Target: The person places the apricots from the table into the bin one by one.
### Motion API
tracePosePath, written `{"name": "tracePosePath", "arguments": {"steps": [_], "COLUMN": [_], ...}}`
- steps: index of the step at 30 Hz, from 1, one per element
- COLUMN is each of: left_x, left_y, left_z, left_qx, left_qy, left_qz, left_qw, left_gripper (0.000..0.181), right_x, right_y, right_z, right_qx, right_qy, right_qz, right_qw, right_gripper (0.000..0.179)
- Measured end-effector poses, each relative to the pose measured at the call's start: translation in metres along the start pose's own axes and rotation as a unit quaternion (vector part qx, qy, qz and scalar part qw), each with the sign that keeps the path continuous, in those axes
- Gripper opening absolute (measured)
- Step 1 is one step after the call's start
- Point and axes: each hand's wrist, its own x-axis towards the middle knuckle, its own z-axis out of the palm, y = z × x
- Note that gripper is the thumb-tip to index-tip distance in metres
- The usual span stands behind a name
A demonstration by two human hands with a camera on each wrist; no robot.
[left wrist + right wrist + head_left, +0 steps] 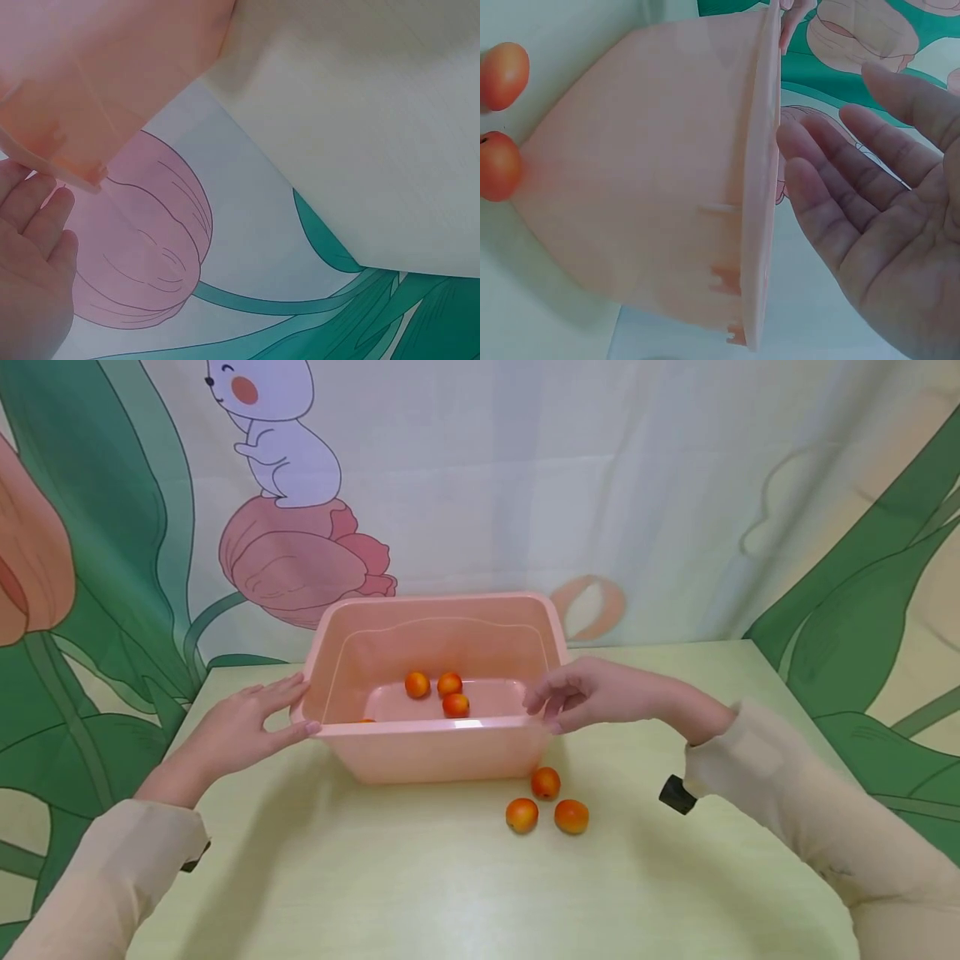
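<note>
- Head: left hand [243, 731], fingers outstretched, rests on the pink plastic tub's rim [420, 727], presumably steadying it; right hand [588, 695], loosely curved, overlaps the near-right corner. Tomato-like fruits [456, 706] lie inside, three on the table [390, 877] before it.
- Left wrist: extended fingers reach the rim.
- Right wrist: relaxed fingers hold nothing.
</note>
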Motion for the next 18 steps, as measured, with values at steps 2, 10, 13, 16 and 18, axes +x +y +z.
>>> {"name": "tracePosePath", "arguments": {"steps": [2,10,13,16,18], "left_x": [0.000,0.000,0.000,0.001,0.001], "left_y": [0.000,0.000,0.000,-0.001,-0.001], "left_z": [0.000,0.000,0.001,0.002,0.002], "left_qx": [0.000,-0.002,-0.001,0.000,0.001], "left_qy": [0.000,-0.002,0.001,0.002,0.003], "left_qz": [0.001,0.000,-0.001,-0.003,-0.004], "left_qw": [1.0000,1.0000,1.0000,1.0000,1.0000], "left_gripper": [0.075,0.076,0.076,0.076,0.077], "right_x": [-0.002,-0.013,-0.018,-0.021,-0.022], "right_y": [0.003,0.010,0.014,0.019,0.023], "right_z": [0.002,0.012,0.016,0.021,0.025], "right_qx": [0.002,0.011,0.017,0.032,0.039], "right_qy": [-0.007,-0.022,-0.024,-0.034,-0.042], "right_qz": [-0.001,0.006,0.005,0.012,0.019], "right_qw": [1.0000,0.9997,0.9996,0.9988,0.9982], "right_gripper": [0.029,0.029,0.030,0.031,0.032]}}
